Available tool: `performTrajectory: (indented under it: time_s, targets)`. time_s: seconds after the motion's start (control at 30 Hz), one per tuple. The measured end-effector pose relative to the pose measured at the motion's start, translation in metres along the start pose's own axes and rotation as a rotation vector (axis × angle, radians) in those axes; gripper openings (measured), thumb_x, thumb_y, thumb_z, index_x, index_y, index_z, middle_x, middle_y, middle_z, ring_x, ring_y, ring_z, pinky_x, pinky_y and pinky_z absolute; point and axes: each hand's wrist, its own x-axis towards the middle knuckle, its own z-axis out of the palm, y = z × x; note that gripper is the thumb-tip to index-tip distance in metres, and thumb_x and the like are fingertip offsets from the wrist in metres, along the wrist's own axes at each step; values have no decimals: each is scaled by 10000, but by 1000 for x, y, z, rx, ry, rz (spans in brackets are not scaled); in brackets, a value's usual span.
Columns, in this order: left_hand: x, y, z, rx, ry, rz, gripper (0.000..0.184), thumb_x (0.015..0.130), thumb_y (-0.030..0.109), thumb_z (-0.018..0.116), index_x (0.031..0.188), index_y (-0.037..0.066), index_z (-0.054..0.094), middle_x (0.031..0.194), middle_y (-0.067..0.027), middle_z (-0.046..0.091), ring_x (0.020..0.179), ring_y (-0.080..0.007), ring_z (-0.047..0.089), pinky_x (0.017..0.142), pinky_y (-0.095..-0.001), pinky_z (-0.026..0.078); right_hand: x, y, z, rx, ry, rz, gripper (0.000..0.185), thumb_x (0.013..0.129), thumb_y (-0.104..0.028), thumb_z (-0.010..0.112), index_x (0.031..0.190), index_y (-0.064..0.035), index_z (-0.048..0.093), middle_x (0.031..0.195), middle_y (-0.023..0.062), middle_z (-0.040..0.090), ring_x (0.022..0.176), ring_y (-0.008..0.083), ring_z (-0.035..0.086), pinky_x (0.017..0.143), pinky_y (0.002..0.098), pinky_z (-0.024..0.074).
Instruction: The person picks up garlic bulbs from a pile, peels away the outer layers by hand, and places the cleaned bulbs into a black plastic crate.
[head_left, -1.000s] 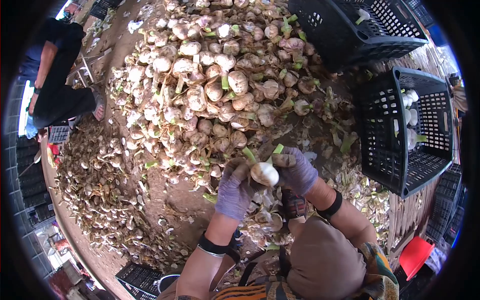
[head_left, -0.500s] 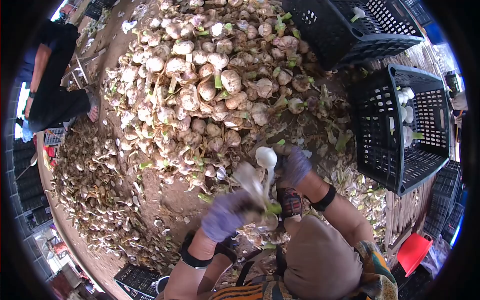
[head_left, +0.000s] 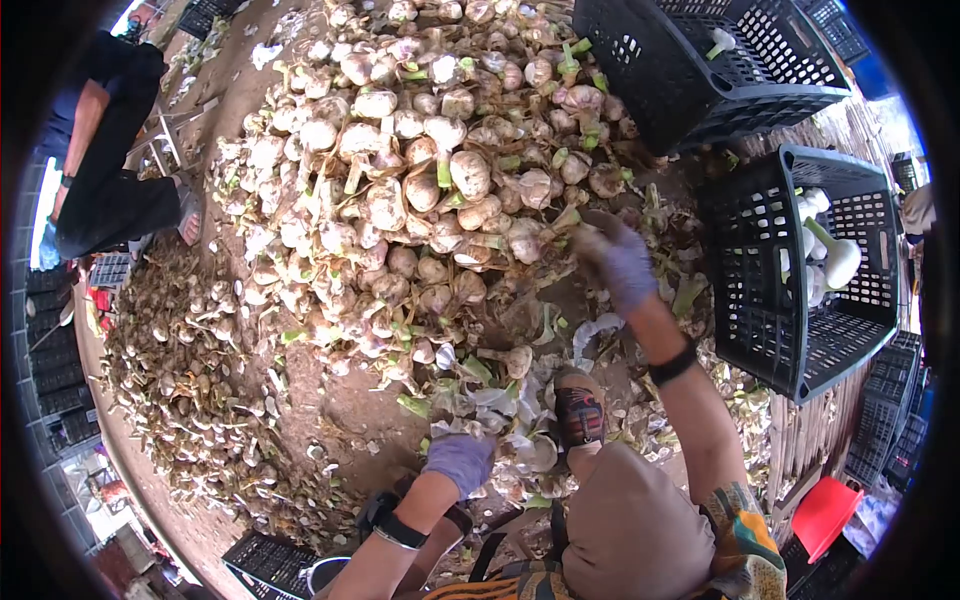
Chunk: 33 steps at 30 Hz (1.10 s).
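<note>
My right hand (head_left: 617,262), in a purple and brown glove, reaches to the right edge of the large heap of unpeeled garlic (head_left: 400,190); its fingers are blurred, and what they touch is unclear. Low in the middle, my left hand (head_left: 461,461), gloved alike, is over peeled skins (head_left: 510,420) near my shoe, its fingertips hidden. A white bulb with a green stem (head_left: 842,262) lies on other cleaned bulbs in the black crate (head_left: 799,375) at the right.
A second black crate (head_left: 640,80) stands at the upper right with one white bulb inside. Smaller garlic heads and scraps (head_left: 190,380) cover the ground at left. Another person in dark clothes (head_left: 115,200) sits at the upper left. A red basin (head_left: 826,513) is at lower right.
The white bulb has left my hands, and a stemmed bulb now lies on top in the right crate. My right hand has moved up to the heap; my left hand has moved down slightly.
</note>
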Motion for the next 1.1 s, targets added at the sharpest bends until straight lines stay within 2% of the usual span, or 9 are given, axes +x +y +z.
performTrajectory:
  time_s: [0.13, 0.3, 0.37, 0.6, 0.67, 0.8, 0.93, 1.03, 1.1]
  targets:
    - [2, -3, -39, -215, 394, 41, 301, 838, 270, 549, 1088, 102, 561, 867, -150, 641, 792, -277, 636, 686, -388, 495, 37, 31, 24, -21, 51, 73, 261, 768, -191, 697, 943, -32, 586, 636, 5, 563, 459, 76, 495, 382, 200, 338]
    - [16, 8, -91, -1309, 637, 199, 596, 716, 21, 709, 1250, 87, 454, 971, -54, 568, 799, -119, 564, 702, -259, 497, 10, 10, 9, -150, -183, 105, 200, 765, -167, 679, 880, -29, 592, 641, 8, 578, 447, 74, 488, 383, 212, 353]
    - [17, 19, -117, -1687, 609, 522, 734, 658, 56, 768, 1284, 95, 387, 1036, -57, 542, 886, -151, 564, 754, -275, 503, -17, 1, 12, 154, -587, 73, 118, 789, -150, 628, 843, -52, 589, 801, 39, 591, 655, 112, 549, 615, 257, 454]
    - [31, 19, -109, -1387, 709, 319, 746, 606, 52, 789, 1250, 74, 412, 1170, -114, 472, 1030, -211, 522, 867, -335, 460, -69, -1, 43, 284, -422, 292, 186, 809, -158, 622, 915, -10, 581, 829, 44, 582, 715, 95, 542, 651, 250, 459]
    - [25, 23, -109, -816, 993, 326, 709, 601, 44, 766, 1236, 57, 450, 1211, -164, 442, 1064, -279, 509, 890, -351, 440, -71, 12, 50, 309, -302, 280, 219, 818, -165, 616, 945, 8, 574, 772, 13, 575, 672, 84, 525, 592, 230, 443]
    - [26, 17, -101, -491, 1069, 349, 710, 595, 64, 753, 1241, 59, 458, 1233, -211, 410, 1081, -338, 486, 901, -364, 431, -69, 13, 40, 26, -343, 292, 215, 802, -155, 622, 909, 24, 571, 695, 18, 564, 553, 79, 496, 486, 219, 395]
    - [30, 15, -92, -675, 1025, 239, 666, 597, 58, 745, 1207, 39, 477, 1185, -186, 471, 1014, -318, 540, 874, -353, 452, -68, 22, 36, 86, -376, 294, 174, 786, -123, 613, 897, 6, 579, 679, 25, 561, 542, 84, 499, 489, 223, 396]
    - [11, 22, -111, -1924, 618, 335, 521, 655, 78, 686, 1141, 33, 506, 987, -109, 600, 835, -233, 624, 652, -307, 563, -73, 13, 35, 40, -467, 204, 200, 775, -86, 596, 960, -10, 581, 743, 21, 580, 585, 80, 507, 499, 217, 401]
    - [10, 9, -107, -2161, 444, 396, 525, 662, 112, 684, 1148, 37, 501, 996, -114, 594, 843, -230, 622, 600, -314, 572, -75, 19, 36, 42, -483, 31, 264, 774, -57, 580, 1035, -21, 569, 831, 15, 593, 654, 70, 518, 514, 208, 411]
